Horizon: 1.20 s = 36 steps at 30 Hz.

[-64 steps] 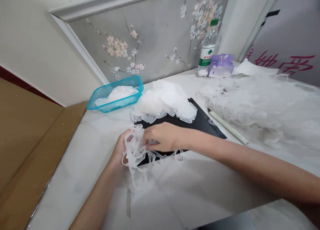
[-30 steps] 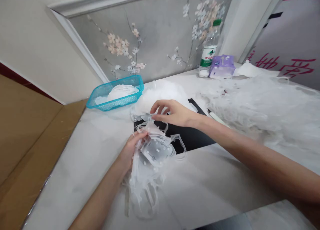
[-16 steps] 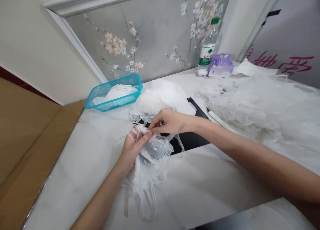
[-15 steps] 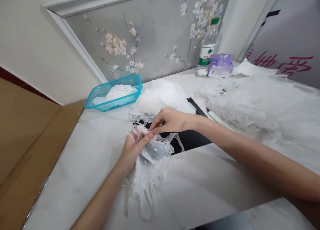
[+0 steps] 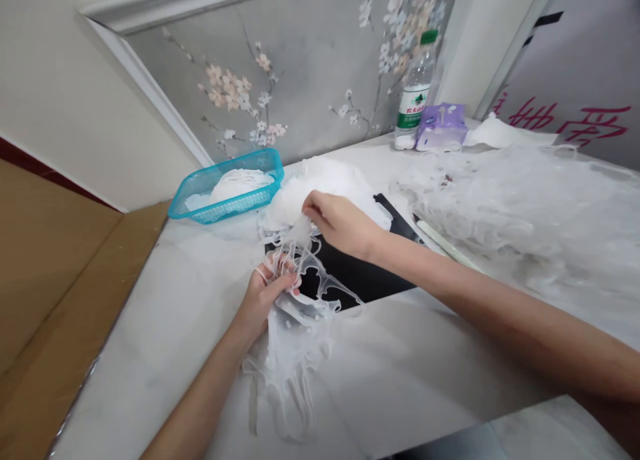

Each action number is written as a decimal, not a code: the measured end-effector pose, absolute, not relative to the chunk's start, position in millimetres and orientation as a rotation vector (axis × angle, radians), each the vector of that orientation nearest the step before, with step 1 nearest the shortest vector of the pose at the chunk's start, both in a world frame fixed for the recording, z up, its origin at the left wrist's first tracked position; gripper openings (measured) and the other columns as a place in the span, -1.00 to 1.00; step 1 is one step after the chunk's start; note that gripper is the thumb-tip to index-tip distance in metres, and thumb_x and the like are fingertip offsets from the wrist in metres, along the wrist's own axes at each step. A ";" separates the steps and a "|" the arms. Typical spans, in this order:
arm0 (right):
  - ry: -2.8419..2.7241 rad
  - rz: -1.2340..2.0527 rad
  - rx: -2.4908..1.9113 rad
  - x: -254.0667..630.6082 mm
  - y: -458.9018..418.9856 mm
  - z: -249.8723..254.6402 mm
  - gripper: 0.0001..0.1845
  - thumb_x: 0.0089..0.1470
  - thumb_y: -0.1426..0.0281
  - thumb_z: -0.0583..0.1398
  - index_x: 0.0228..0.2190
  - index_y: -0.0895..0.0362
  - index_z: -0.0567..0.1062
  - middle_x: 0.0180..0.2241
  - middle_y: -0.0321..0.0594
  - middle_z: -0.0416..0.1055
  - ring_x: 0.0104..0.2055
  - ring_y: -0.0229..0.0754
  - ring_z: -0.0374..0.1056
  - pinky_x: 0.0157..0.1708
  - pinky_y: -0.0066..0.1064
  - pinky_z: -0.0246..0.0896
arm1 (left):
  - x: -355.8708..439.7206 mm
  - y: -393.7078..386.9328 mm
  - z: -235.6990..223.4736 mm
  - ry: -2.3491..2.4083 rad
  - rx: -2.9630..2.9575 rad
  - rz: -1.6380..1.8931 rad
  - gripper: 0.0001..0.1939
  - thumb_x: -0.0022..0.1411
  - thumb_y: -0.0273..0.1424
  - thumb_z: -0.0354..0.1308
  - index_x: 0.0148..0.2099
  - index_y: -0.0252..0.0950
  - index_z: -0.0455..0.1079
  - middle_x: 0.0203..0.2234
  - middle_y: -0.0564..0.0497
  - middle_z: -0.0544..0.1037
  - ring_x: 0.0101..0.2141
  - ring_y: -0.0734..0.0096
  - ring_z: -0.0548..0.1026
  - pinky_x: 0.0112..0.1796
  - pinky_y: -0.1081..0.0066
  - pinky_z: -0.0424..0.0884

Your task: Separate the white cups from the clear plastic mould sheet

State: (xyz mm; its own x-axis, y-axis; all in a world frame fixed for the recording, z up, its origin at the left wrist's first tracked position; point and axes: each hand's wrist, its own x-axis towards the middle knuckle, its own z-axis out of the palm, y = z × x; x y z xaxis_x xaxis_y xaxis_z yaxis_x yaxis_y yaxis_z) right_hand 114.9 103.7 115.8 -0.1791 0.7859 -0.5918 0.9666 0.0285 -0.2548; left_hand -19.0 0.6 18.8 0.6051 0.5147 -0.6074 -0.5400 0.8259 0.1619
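My left hand [image 5: 267, 290] is closed on a bunch of sheer white fabric [image 5: 300, 333], whose thin strips hang down over the table. A few small white specks show on this fabric. Above it, my right hand [image 5: 337, 223] pinches a gauzy white piece [image 5: 301, 233] and holds it up; loops and strands of it run down to my left hand. A heap of white fabric pieces [image 5: 325, 183] lies just behind my right hand. Beneath both hands is a flat black board [image 5: 355, 273]. The exact kind of fabric item I cannot make out.
A blue plastic basket [image 5: 225, 207] with white pieces in it stands at the back left. To the right spreads a large pile of sheer white strips [image 5: 525, 213], beside a pale-handled tool [image 5: 445, 243]. A water bottle [image 5: 414, 107] and a purple tissue pack [image 5: 441, 128] stand against the wall.
My right hand has moved up and away from my left hand, drawing a gauzy white piece out of the bunch. My left hand has stayed in nearly the same place.
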 end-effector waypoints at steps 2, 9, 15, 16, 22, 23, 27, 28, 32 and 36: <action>1.933 -0.929 2.078 123.2 108.7 112.6 -0.90 0.15 0.52 0.01 -0.42 0.20 0.26 -0.50 -0.25 0.30 -0.44 -0.29 0.24 -0.37 -0.44 0.14 | -17.2 0.2 16.9 0.705 -0.039 0.606 -0.78 -0.16 -0.44 0.20 -0.44 -0.31 0.20 -0.71 0.17 0.28 -0.67 0.63 0.23 -0.62 0.63 0.14; 1.109 -1.435 2.490 123.5 103.2 108.1 -0.86 0.17 0.48 0.00 -0.44 0.19 0.27 -0.44 -0.22 0.32 -0.36 -0.29 0.34 -0.45 -0.48 0.31 | -14.3 -5.0 13.0 0.762 -0.024 0.609 -0.86 -0.25 -0.49 0.05 -0.62 -0.32 0.08 -0.81 0.17 0.13 -0.73 0.69 0.04 -0.69 0.61 -0.09; 1.274 -1.754 1.758 104.9 76.2 111.1 -0.70 0.08 0.28 0.17 -0.17 0.17 0.29 -0.43 -0.30 0.33 -0.42 -0.33 0.24 -0.47 -0.52 0.18 | -16.0 -7.6 13.1 0.755 0.019 0.634 -0.89 -0.25 -0.46 0.05 -0.61 -0.33 0.14 -0.79 0.17 0.15 -0.73 0.67 0.04 -0.69 0.58 -0.04; 1.362 -1.727 1.740 104.3 74.2 110.0 -0.73 0.07 0.28 0.17 -0.23 0.19 0.32 -0.48 -0.32 0.29 -0.46 -0.35 0.20 -0.49 -0.53 0.15 | -16.4 -7.9 13.4 0.742 0.030 0.635 -0.90 -0.25 -0.46 0.06 -0.59 -0.33 0.17 -0.78 0.18 0.15 -0.72 0.66 0.04 -0.69 0.58 -0.04; 1.238 -1.548 2.388 115.2 81.7 101.4 -0.78 0.17 0.36 0.01 -0.47 0.19 0.30 -0.53 -0.30 0.22 -0.51 -0.33 0.21 -0.58 -0.53 0.20 | -17.3 -12.7 9.9 0.655 0.091 0.640 -0.88 -0.20 -0.51 0.05 -0.57 -0.32 0.12 -0.75 0.18 0.14 -0.70 0.67 0.03 -0.66 0.58 -0.07; 1.226 -1.516 2.496 117.7 84.8 101.2 -0.80 0.16 0.36 0.02 -0.44 0.19 0.31 -0.50 -0.28 0.25 -0.48 -0.32 0.23 -0.56 -0.52 0.23 | -16.7 -13.1 8.6 0.645 0.092 0.640 -0.87 -0.19 -0.51 0.03 -0.60 -0.32 0.08 -0.75 0.17 0.14 -0.70 0.68 0.02 -0.66 0.57 -0.08; 1.266 -1.398 2.827 121.6 95.3 102.8 -0.79 0.16 0.35 0.03 -0.47 0.18 0.28 -0.49 -0.30 0.22 -0.47 -0.34 0.22 -0.54 -0.53 0.26 | -14.0 -11.9 5.7 0.613 0.078 0.636 -0.81 -0.16 -0.50 0.00 -0.62 -0.31 0.00 -0.78 0.17 0.07 -0.71 0.67 -0.02 -0.65 0.53 -0.12; 1.221 -1.390 2.910 121.0 96.9 103.1 -0.78 0.17 0.36 0.02 -0.48 0.19 0.27 -0.49 -0.31 0.21 -0.48 -0.35 0.20 -0.54 -0.53 0.26 | -13.4 -11.3 5.8 0.611 0.075 0.635 -0.80 -0.16 -0.49 0.00 -0.62 -0.30 -0.02 -0.79 0.17 0.05 -0.71 0.67 -0.03 -0.64 0.53 -0.10; 1.102 -1.319 3.133 118.1 98.3 101.9 -0.76 0.20 0.37 -0.04 -0.48 0.18 0.24 -0.52 -0.33 0.18 -0.54 -0.37 0.17 -0.58 -0.53 0.22 | -12.2 -10.0 8.7 0.641 0.082 0.630 -0.75 -0.12 -0.47 0.04 -0.63 -0.30 -0.03 -0.82 0.19 0.03 -0.73 0.68 -0.03 -0.62 0.53 -0.04; 1.521 -1.115 2.959 117.5 91.4 100.9 -0.76 0.18 0.32 0.02 -0.50 0.16 0.22 -0.62 -0.39 0.11 -0.63 -0.40 0.08 -0.67 -0.57 0.04 | -10.5 -9.2 12.9 0.725 0.110 0.602 -0.61 0.03 -0.24 0.16 -0.61 -0.30 0.04 -0.81 0.16 0.13 -0.72 0.66 0.07 -0.63 0.53 0.01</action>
